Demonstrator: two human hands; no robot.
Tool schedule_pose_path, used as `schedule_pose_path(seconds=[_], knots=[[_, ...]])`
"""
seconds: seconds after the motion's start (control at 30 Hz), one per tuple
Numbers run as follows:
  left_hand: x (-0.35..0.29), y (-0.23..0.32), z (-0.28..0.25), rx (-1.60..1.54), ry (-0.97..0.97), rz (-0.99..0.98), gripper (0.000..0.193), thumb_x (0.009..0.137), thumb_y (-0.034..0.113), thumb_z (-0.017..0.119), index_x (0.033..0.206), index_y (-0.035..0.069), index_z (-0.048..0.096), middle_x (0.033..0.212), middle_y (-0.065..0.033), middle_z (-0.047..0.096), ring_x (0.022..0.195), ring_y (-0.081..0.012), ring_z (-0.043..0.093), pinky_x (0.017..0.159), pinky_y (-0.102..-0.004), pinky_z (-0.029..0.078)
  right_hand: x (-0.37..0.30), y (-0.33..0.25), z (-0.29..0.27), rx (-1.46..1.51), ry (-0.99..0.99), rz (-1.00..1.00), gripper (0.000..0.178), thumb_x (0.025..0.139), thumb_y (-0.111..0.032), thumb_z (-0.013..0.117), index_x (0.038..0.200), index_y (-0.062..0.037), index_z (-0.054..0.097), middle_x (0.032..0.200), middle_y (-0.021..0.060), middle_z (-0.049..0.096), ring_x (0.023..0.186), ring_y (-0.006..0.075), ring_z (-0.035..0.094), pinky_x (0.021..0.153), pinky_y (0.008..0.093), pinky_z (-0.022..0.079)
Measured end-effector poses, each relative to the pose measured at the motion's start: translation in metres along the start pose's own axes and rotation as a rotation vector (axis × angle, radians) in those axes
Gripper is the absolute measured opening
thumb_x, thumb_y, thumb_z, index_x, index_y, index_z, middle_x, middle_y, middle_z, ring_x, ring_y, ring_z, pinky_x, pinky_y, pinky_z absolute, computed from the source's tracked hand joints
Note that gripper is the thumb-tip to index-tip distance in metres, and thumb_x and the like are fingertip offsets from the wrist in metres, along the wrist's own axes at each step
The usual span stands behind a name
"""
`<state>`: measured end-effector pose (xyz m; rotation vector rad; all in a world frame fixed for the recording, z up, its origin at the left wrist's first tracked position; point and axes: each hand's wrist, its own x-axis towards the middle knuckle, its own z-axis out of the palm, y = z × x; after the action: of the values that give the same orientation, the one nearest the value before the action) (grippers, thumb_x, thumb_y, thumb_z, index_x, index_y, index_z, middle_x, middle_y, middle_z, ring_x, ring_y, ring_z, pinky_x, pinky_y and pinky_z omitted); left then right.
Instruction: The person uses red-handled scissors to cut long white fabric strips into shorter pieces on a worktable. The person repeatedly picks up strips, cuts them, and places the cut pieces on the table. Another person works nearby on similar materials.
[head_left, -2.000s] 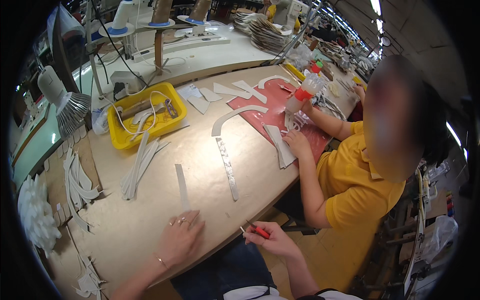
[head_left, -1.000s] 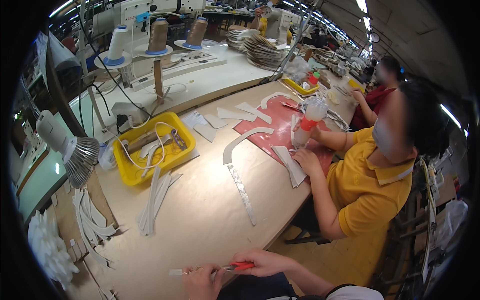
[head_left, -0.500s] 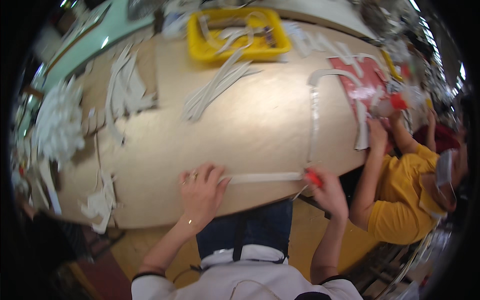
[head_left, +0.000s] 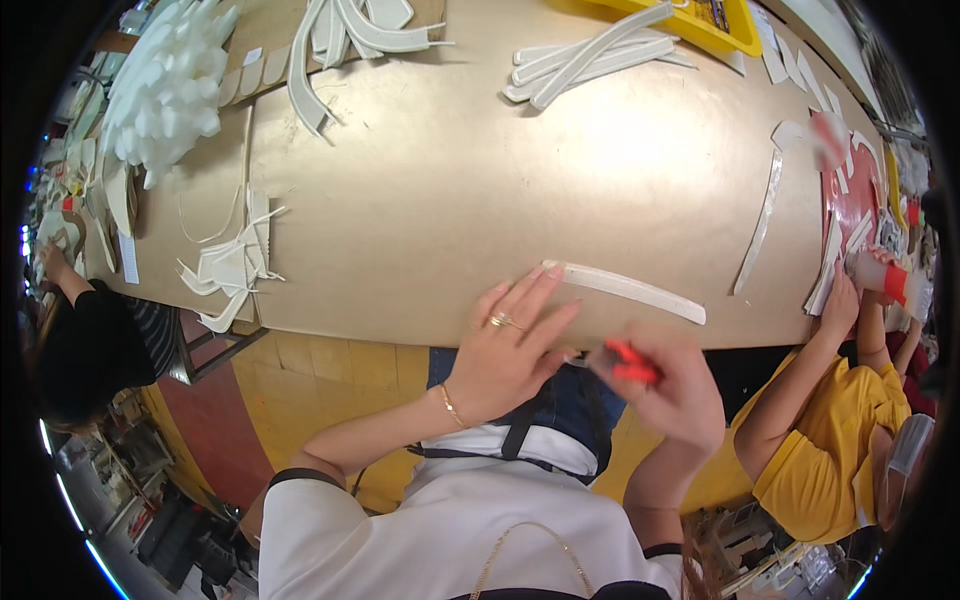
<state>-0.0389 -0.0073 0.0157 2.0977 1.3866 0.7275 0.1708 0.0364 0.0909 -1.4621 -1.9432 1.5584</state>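
A narrow white strip point(head_left: 630, 291), slightly curved, lies near the table's front edge. My left hand point(head_left: 512, 345) rests palm down with fingers stretched out, its fingertips at the strip's left end. On that hand are a ring and a bracelet. Just off the table's front edge, my right hand point(head_left: 680, 390) is closed around a red-handled tool point(head_left: 632, 362). The tool is blurred; its grey end points toward my left thumb, and I cannot tell its exact kind. It is apart from the strip.
White strips point(head_left: 590, 62) lie piled at the back, beside a yellow tray point(head_left: 715, 25). More curved pieces point(head_left: 345, 35) and scraps point(head_left: 235, 265) lie left, near a white bundle point(head_left: 165, 95). At right, a co-worker in yellow point(head_left: 825, 440) holds a red-banded container point(head_left: 885, 278) near a red sheet point(head_left: 850, 190).
My view has turned, shifting the table across the picture. My right hand with the red-handled tool has left the strip's right end and come closer to my left hand.
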Motion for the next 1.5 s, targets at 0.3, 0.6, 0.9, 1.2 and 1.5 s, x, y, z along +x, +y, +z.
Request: schedule_pose_path(seconds=[0.3,0.6,0.9,1.2,1.5], knots=[[0.011,-0.005,-0.027,-1.184,0.034,-0.685,0.028,0.094,0.013,0.069,0.118,-0.001,0.064,0.098,-0.0051,0.068,0.077,-0.0064,0.062,0.069,-0.0232,0.051,0.041,-0.001,0.009,0.119,0.059,0.088,0.018,0.09,-0.014,0.071,0.095,0.002,0.064,0.068,0.0089,0.052,0.06,0.0185,0.043,0.057,0.0303,0.04],[0.017,-0.007,-0.022,-1.222,-0.013,-0.689,0.011,0.095,0.007,0.066,0.102,-0.002,0.065,0.089,-0.0034,0.066,0.073,-0.0064,0.059,0.06,-0.0207,0.047,0.036,0.004,0.021,0.182,0.14,0.002,0.019,0.086,-0.011,0.073,0.095,0.0029,0.064,0.071,0.009,0.052,0.063,0.0199,0.046,0.06,0.0304,0.04],[0.026,-0.017,0.001,-0.079,0.362,-0.21,0.013,0.077,0.007,0.077,0.088,0.011,0.07,0.089,-0.0033,0.062,0.077,-0.0215,0.058,0.067,-0.0334,0.044,0.051,0.009,0.031,-0.143,0.219,0.109,0.016,0.08,-0.01,0.071,0.094,-0.001,0.068,0.075,0.0126,0.06,0.061,0.0274,0.054,0.059,0.0343,0.043],[0.024,-0.02,0.006,0.008,0.345,-0.249,0.018,0.076,0.015,0.079,0.092,0.018,0.073,0.101,-0.0011,0.059,0.095,-0.022,0.056,0.084,-0.0377,0.035,0.055,0.014,0.034,0.046,0.267,0.185,0.013,0.08,-0.006,0.068,0.092,0.0,0.068,0.068,0.0124,0.059,0.056,0.0235,0.052,0.056,0.0324,0.043],[0.006,-0.022,0.012,0.262,0.283,-0.119,0.034,0.074,0.016,0.079,0.108,0.02,0.075,0.107,0.0013,0.06,0.094,-0.0191,0.055,0.084,-0.0363,0.035,0.068,0.007,0.034,-0.08,0.264,0.254,0.013,0.086,-0.012,0.066,0.082,0.0001,0.063,0.059,0.0117,0.052,0.051,0.0233,0.045,0.053,0.0342,0.04]])
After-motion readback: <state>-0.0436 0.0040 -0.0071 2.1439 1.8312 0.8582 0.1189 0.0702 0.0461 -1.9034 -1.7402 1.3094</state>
